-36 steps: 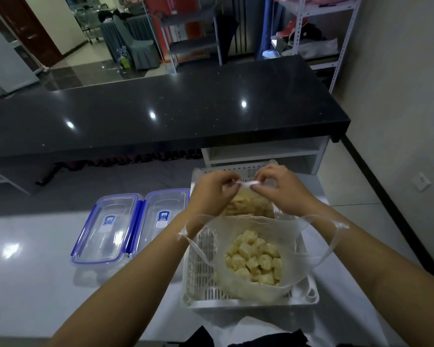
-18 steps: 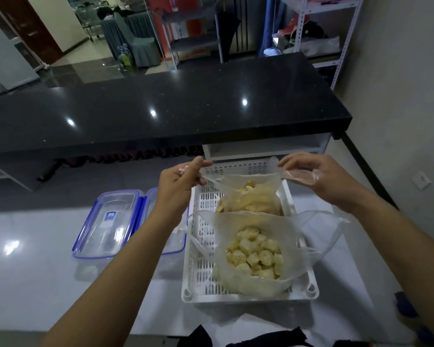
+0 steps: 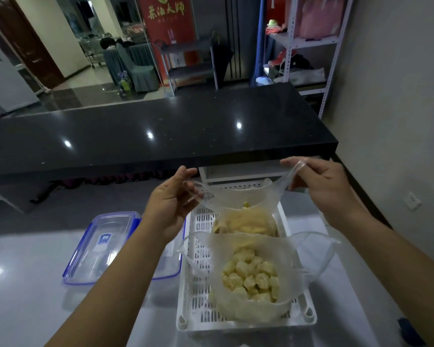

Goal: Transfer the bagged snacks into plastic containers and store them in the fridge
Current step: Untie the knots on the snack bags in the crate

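The person's left hand (image 3: pixel 172 204) and right hand (image 3: pixel 321 186) held the far bag (image 3: pixel 243 221), a clear plastic bag of pale yellow crisps, stretched open between them above the back end of a white slotted basket (image 3: pixel 198 309). The left fingers (image 3: pixel 186 172) were curled, with the bag's left loop (image 3: pixel 196 189) caught around them; the right fingers (image 3: pixel 290 162) pinched the right loop (image 3: pixel 290 176) and pulled it up and outward, so the bag's mouth gaped wide. The two hands were well apart, and the crisps sat low in the bag, below and between the fingers, with the bag's bottom resting in the basket. In front of it, nearer the person, the near bag (image 3: pixel 251 274) lay in the same basket with its mouth open, full of small yellow cube-shaped snacks; neither hand touched it. Just beside the basket on its left, a clear plastic container (image 3: pixel 105 246) with a blue rim and clips lay on the white desk (image 3: pixel 23 309), and a second container (image 3: pixel 171 269) of the same kind lay between it and the basket, mostly hidden under the left forearm. Beyond the desk ran a long black countertop (image 3: pixel 161 134).
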Demonstrator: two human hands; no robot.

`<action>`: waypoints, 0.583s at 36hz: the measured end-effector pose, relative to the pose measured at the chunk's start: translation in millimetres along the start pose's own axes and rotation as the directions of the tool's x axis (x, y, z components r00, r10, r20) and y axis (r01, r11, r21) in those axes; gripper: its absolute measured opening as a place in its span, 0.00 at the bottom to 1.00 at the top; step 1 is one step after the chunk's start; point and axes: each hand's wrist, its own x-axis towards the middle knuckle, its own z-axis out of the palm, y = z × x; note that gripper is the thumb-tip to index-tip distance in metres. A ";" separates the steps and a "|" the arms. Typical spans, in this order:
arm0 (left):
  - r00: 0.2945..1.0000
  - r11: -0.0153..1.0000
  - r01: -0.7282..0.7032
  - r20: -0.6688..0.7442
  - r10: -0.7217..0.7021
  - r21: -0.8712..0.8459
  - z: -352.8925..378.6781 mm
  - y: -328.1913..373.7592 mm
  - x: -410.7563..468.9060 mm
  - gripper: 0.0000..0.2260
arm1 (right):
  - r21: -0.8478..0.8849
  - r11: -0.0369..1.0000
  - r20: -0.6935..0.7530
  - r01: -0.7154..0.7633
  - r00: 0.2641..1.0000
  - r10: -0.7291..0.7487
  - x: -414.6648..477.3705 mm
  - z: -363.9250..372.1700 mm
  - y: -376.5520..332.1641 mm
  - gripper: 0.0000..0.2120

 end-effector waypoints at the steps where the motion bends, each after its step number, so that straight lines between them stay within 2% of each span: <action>1: 1.000 0.997 0.017 0.013 -0.016 -0.081 2.5 3.8 0.7 0.14 | 0.085 0.993 0.015 -0.083 0.997 0.082 2.5 0.7 -2.2 0.11; 3: 0.999 0.988 0.021 0.034 -0.016 -0.155 7.0 14.1 2.2 0.17 | 0.339 0.898 0.111 -0.280 0.960 0.258 9.0 4.6 -9.2 0.12; 5: 0.998 0.991 0.005 0.064 0.004 -0.135 11.3 27.6 3.1 0.19 | 0.546 0.738 0.227 -0.396 0.918 0.325 16.7 6.0 -19.5 0.13; 8: 0.983 0.994 -0.076 0.160 0.088 -0.078 13.1 45.8 3.0 0.22 | 0.691 0.569 0.387 -0.446 0.893 0.231 27.4 -5.5 -35.0 0.18; 10: 0.966 0.992 -0.129 0.229 0.123 0.009 11.1 50.9 1.9 0.23 | 0.728 0.478 0.481 -0.491 0.863 0.155 31.3 -12.0 -42.5 0.22; 11: 0.960 0.991 -0.109 0.267 0.087 0.071 10.8 50.4 0.6 0.23 | 0.719 0.470 0.501 -0.513 0.850 0.161 31.7 -12.8 -43.9 0.23; 13: 0.946 0.986 0.017 0.315 -0.070 0.168 14.0 45.7 -1.7 0.22 | 0.636 0.527 0.510 -0.564 0.820 0.261 28.8 -8.5 -42.0 0.26; 15: 0.954 0.980 0.079 0.270 -0.127 0.183 16.0 45.0 -2.6 0.23 | 0.563 0.555 0.510 -0.612 0.786 0.349 23.5 -2.9 -41.3 0.27; 17: 0.977 0.994 0.008 0.211 -0.032 0.112 11.1 52.2 1.2 0.23 | 0.572 0.559 0.519 -0.600 0.793 0.320 22.1 -5.5 -42.6 0.27; 19: 0.969 0.996 -0.088 0.233 0.078 0.031 4.4 64.1 7.8 0.24 | 0.623 0.558 0.515 -0.549 0.824 0.237 27.4 -12.3 -49.9 0.28; 21: 0.952 0.989 -0.145 0.278 0.130 0.035 3.5 71.8 11.1 0.23 | 0.645 0.578 0.489 -0.500 0.851 0.191 34.0 -14.6 -57.5 0.28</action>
